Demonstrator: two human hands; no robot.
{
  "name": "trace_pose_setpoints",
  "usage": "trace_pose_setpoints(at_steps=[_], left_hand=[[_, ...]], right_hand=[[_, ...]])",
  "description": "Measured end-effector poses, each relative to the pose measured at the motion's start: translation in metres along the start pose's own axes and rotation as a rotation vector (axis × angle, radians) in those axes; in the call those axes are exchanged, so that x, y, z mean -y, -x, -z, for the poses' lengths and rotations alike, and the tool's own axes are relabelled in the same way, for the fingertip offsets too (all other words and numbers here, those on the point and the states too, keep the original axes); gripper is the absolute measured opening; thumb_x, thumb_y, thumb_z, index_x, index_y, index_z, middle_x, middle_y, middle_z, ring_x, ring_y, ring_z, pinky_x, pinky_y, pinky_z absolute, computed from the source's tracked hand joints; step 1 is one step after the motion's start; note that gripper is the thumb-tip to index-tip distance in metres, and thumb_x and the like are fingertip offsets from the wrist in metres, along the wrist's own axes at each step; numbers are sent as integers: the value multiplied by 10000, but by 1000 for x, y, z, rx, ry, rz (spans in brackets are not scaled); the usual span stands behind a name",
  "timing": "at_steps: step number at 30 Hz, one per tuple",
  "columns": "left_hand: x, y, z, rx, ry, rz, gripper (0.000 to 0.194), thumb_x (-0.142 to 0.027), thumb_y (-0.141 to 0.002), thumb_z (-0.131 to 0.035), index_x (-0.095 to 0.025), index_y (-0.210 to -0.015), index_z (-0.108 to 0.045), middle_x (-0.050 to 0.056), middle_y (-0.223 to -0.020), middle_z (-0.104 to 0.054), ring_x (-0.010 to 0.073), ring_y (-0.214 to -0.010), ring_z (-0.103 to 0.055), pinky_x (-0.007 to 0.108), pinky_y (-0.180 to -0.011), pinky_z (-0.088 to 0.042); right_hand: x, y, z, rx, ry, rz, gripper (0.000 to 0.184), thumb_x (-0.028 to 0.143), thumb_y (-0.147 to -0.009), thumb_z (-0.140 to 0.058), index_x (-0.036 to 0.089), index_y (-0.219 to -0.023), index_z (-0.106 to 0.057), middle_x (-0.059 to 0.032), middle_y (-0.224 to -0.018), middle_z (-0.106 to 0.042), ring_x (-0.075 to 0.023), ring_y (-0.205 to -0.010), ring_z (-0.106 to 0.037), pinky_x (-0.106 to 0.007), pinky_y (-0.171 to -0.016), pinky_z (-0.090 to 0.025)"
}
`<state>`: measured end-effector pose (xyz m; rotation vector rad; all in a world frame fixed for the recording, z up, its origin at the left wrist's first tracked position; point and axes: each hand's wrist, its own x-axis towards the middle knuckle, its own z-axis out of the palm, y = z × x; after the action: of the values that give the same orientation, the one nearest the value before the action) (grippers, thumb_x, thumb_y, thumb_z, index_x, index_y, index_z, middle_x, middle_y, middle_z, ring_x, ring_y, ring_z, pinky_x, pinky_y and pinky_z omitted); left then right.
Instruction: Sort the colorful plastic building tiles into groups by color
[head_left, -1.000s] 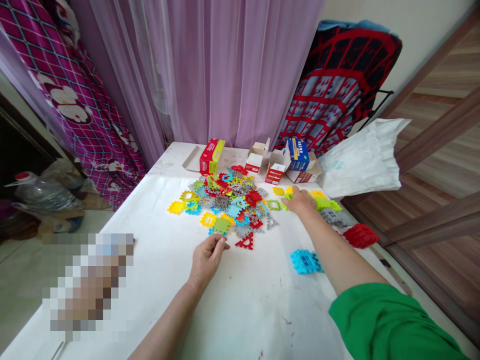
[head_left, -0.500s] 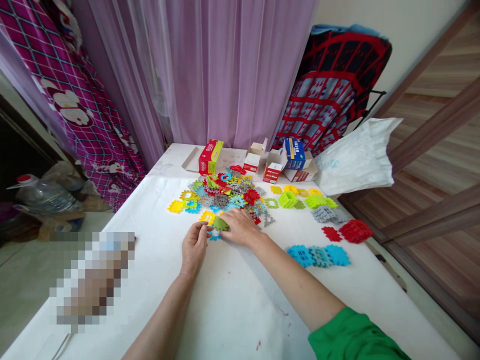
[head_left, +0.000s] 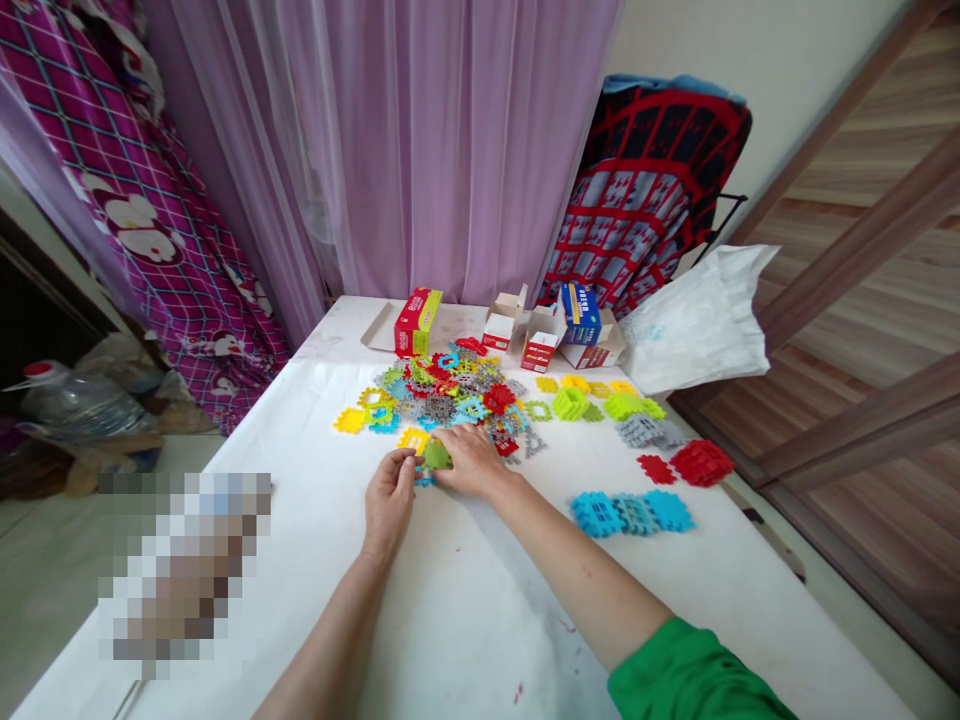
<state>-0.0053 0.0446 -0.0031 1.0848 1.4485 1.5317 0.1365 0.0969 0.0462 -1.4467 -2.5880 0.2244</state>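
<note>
Fingers (head_left: 403, 462) of the left hand (head_left: 388, 500) and right hand (head_left: 472, 462) are clamping a green plastic tile (head_left: 436, 456) between them, beside the mixed tile pile (head_left: 442, 400) on the white table cover (head_left: 450, 620). Risk: uneven pressure slipping the tile, its edge catching and scattering the pile.

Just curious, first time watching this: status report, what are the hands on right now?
Left hand and right hand: both at a green plastic interlocking tile. Heap of mixed-colour tiles directly beyond the hands.
</note>
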Motion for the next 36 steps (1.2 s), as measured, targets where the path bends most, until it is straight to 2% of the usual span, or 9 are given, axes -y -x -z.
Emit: trace_pose_setpoints(at_steps=[5,9,13,17,20,24,27,30,36], left_hand=[[-1,0,-1,14,10,39,435,-542,-758,-583,-181,-1000,-583,6,-802,-658,75,-488,-531,185,-391,-375],[-8,3,0,135,41,143,451,-578,-714,-619,-171,-908,-608,-40,-613,-601,59,-403,-458,175,-350,-300],[-18,6,4,230,34,221,420,-579,-685,-648,-171,-777,-617,-73,-451,-516,54,-348,-402,176,-347,-259],[-19,6,3,293,22,233,420,-580,-661,-660,-172,-752,-620,-70,-460,-521,57,-368,-417,179,-376,-293],[-16,7,-1,351,22,214,435,-592,-629,-677,-171,-719,-613,-65,-491,-528,61,-406,-445,185,-414,-336],[-17,11,-4,426,-7,176,444,-603,-626,-672,-169,-705,-618,-55,-515,-533,74,-446,-470,201,-459,-381],[-21,14,-2,481,-75,156,469,-610,-687,-618,-169,-838,-660,-1,-633,-632,100,-502,-530,202,-449,-382],[-22,15,0,463,-103,135,549,-643,-717,-565,-170,-980,-654,64,-823,-694,132,-572,-595,204,-424,-379],[-13,13,-2,448,-185,87,551,-664,-737,-537,-169,-936,-676,76,-790,-706,158,-592,-615,223,-431,-419]], right_hand=[[2,13,7,-180,-119,-3,597,380,-747,-662,208,-1294,-496,-85,-1143,-636,-266,-1069,-512,-388,-937,-367],[7,29,12,-235,-129,36,603,409,-750,-677,196,-1290,-516,-93,-1132,-635,-271,-1052,-518,-390,-948,-373],[4,41,17,-138,-91,70,639,470,-753,-686,200,-1308,-519,-106,-1159,-617,-275,-1060,-524,-386,-925,-393],[-9,50,28,4,-30,187,609,382,-794,-662,252,-1358,-473,-79,-1182,-604,-247,-1075,-528,-357,-902,-394],[-15,53,35,86,44,248,560,341,-811,-652,256,-1341,-492,-69,-1082,-625,-240,-1009,-542,-348,-852,-392],[-13,57,38,97,85,254,507,361,-772,-704,273,-1250,-561,-58,-1031,-600,-231,-966,-530,-336,-814,-384],[-20,64,41,65,61,236,506,352,-733,-738,276,-1208,-581,-54,-1050,-572,-226,-977,-517,-333,-819,-388],[-55,78,58,29,41,153,523,356,-721,-742,278,-1215,-586,-53,-1076,-571,-221,-988,-526,-336,-855,-397],[-181,109,117,-25,323,-268,555,378,-722,-709,266,-1254,-599,-96,-1118,-593,-261,-1038,-544,-376,-898,-395]])
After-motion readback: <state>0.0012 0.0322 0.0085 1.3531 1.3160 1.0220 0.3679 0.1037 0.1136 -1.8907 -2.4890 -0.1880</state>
